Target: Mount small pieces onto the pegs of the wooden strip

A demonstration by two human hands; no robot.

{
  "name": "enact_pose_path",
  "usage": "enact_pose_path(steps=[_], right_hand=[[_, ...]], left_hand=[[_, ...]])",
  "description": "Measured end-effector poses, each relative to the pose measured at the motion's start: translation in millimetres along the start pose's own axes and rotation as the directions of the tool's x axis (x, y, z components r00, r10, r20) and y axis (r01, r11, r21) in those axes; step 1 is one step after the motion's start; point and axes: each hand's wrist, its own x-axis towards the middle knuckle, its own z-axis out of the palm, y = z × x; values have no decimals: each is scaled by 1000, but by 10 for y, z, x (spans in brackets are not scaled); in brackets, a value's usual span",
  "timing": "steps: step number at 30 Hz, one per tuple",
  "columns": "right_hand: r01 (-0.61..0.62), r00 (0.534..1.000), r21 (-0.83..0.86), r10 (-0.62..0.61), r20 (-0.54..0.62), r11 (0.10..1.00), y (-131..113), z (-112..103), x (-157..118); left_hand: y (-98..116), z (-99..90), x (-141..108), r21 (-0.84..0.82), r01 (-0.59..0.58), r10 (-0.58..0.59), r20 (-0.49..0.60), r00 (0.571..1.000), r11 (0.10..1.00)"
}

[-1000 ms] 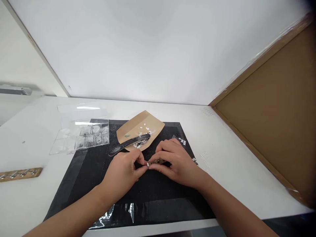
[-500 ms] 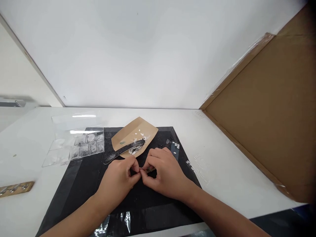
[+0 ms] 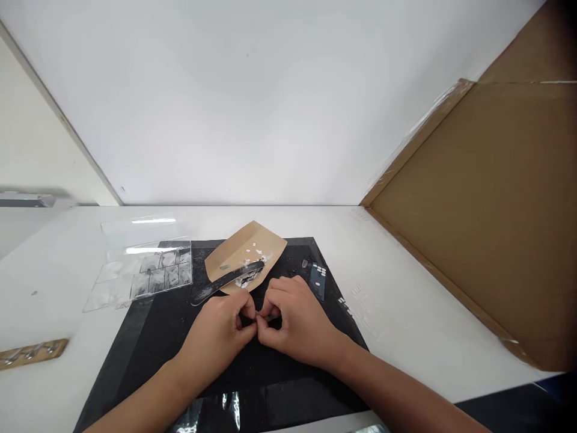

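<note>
My left hand (image 3: 222, 322) and my right hand (image 3: 295, 319) meet fingertip to fingertip over the black mat (image 3: 180, 337). Both are closed in a pinch on something small, mostly hidden by the fingers. Just beyond them a brown paper tray (image 3: 238, 243) holds white scraps and bits. Across its near edge rests a dusty black curved nail file (image 3: 228, 281). Right of my right hand lies a dark card (image 3: 318, 282) with several white oval tabs on it, and a small clear nail tip (image 3: 305, 263) is close by.
A clear compartment box (image 3: 162, 273) with its lid raised holds several nail tips at the left. Farther left is a wooden strip with metal pieces (image 3: 33, 353). Clear sticker sheets (image 3: 360, 307) lie on the white table at right, beside a tall cardboard panel (image 3: 473, 228).
The view has shifted slightly, so the things sit a little lower in it. Both hands stay pinched together in nearly the same place.
</note>
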Motion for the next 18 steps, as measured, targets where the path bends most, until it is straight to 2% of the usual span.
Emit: enact_pose_path(steps=[6,10,18], right_hand=[[54,998,1,-54,31,999,38,-57,-14],[119,990,-16,-118,72,993,93,-110,-14],[157,973,-25,-150,173,987,139,-214,-13]], left_hand=[[13,-15,-8,7,4,-4,6,1000,1000],[28,-33,-10,36,-28,29,-2,1000,999],[16,-44,-29,15,-119,119,26,993,993]])
